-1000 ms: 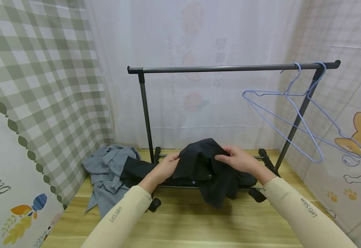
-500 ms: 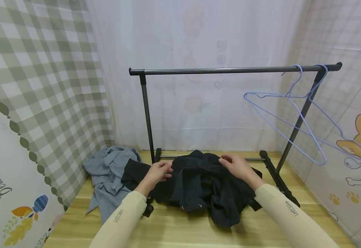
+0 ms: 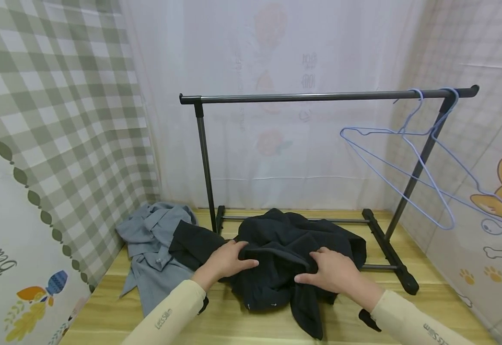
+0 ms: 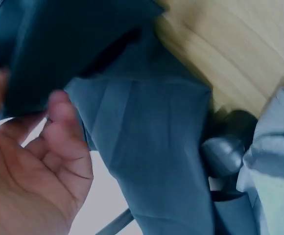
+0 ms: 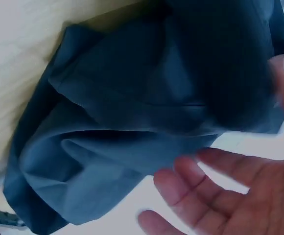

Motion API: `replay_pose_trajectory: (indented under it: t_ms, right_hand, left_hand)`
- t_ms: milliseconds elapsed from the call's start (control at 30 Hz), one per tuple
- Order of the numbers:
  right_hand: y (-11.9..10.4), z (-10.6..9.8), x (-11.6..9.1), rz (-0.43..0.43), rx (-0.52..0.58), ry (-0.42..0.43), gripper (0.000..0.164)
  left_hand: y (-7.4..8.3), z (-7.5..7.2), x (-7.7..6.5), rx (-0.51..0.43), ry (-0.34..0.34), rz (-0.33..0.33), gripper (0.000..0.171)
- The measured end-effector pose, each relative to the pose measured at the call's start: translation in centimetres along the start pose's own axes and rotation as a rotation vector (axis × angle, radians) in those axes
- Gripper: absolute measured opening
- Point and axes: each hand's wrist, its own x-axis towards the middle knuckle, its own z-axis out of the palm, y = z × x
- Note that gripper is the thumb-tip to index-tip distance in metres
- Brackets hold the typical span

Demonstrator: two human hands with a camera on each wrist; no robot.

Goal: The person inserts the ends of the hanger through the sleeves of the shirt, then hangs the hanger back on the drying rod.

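A black shirt [image 3: 276, 235] lies in a crumpled heap over the low bars of the clothes rack, and its front hangs down towards the wooden surface. My left hand [image 3: 227, 262] is at the heap's left side, thumb stretched out; in the left wrist view its fingers [image 4: 66, 122] are loosely bent close to the dark cloth. At the right side is my right hand [image 3: 330, 274], thumb and fingers spread apart. The right wrist view has its fingers [image 5: 196, 186] beside the cloth with nothing pinched between them. Part of the shirt's underside is hidden.
A grey garment [image 3: 153, 235] lies bunched at the left, touching a black sleeve. Above runs the rack's top rail [image 3: 302, 97], with blue wire hangers [image 3: 403, 132] at its right end. Printed curtains surround the wooden surface [image 3: 242, 330].
Both hands were holding the black shirt up; they have let it drop onto the rack's base. Since then, they have come down and nearer to me, beside the heap.
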Motion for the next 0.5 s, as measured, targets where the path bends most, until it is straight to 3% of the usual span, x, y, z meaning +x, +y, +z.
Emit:
replay_pose_trajectory:
  t_ms: [67,133,267,300,400,500]
  right_hand:
    - [-0.6,0.3,-0.6,-0.005,-0.104,0.001,0.068]
    - [-0.8,0.4,-0.7,-0.017,-0.141,0.039,0.043]
    - [-0.5,0.0,0.3,-0.038,-0.039,0.147,0.011]
    - [-0.4,-0.2,0.8,-0.039,0.021,0.179,0.010]
    - [-0.3,-1.2,2.3,0.006,0.232,0.217,0.030]
    - [-0.3,-2.3,3.9,0.087,0.513,0.218,0.039]
  left_hand:
    - [0.3,0.2,-0.2,0.075,-0.004,0.021,0.050]
    - [0.5,0.2,-0.1,0.098,0.015,0.032,0.033]
    - [1.0,-0.2,0.6,0.038,0.079,0.034,0.029]
    - [1.1,-0.4,0.8,-0.019,0.090,0.025,0.031]
    - [1.5,-1.0,1.6,-0.219,0.127,-0.021,0.038]
    - [2.0,-1.9,2.3,-0.465,0.153,-0.083,0.041]
